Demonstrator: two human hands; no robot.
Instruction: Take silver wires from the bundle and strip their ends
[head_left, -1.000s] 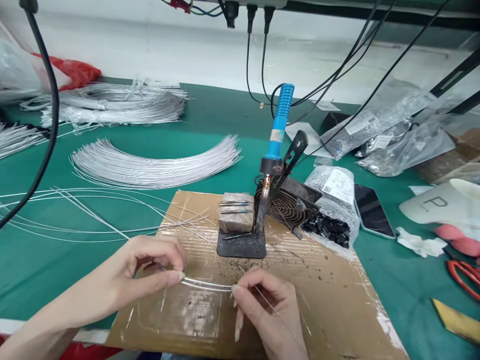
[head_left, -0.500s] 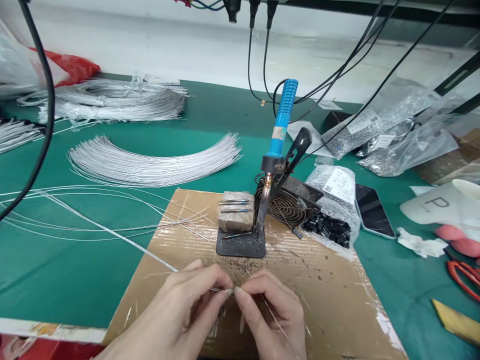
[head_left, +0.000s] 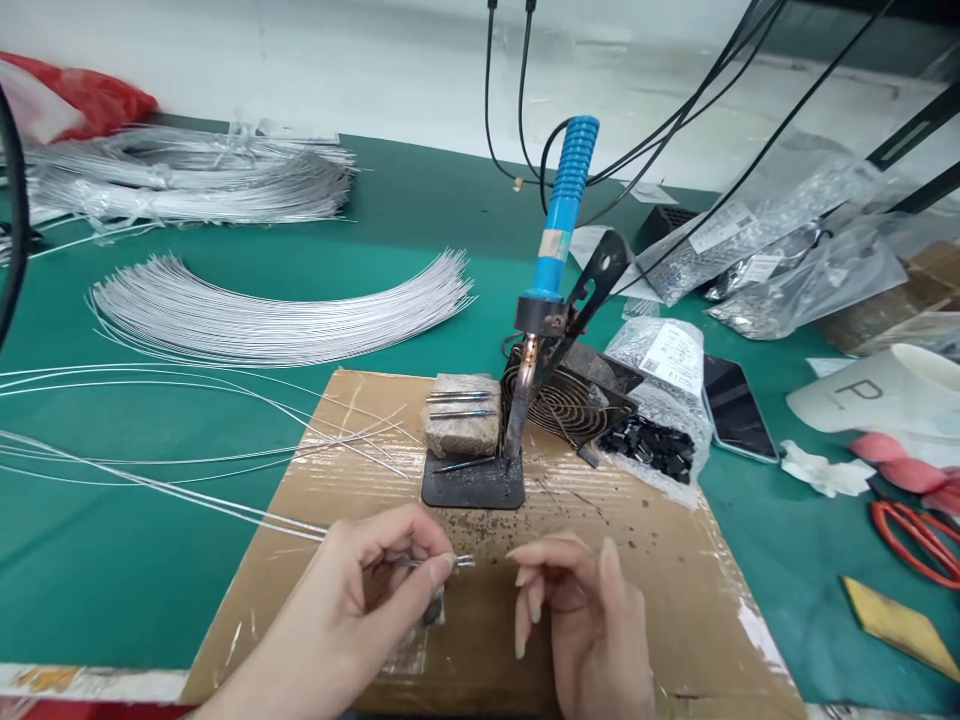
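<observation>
Left grip pinched, right grip loose

- We read a large dark letter "P" on the white cup at the right.
- On the bag of black pieces we see a white label with dark print, too small for us to make out.
- Two clear bags behind it carry pale labels, an upper one and a lower one; we cannot read either.
- We cannot make out any writing on the pale band around the blue handle.
</observation>
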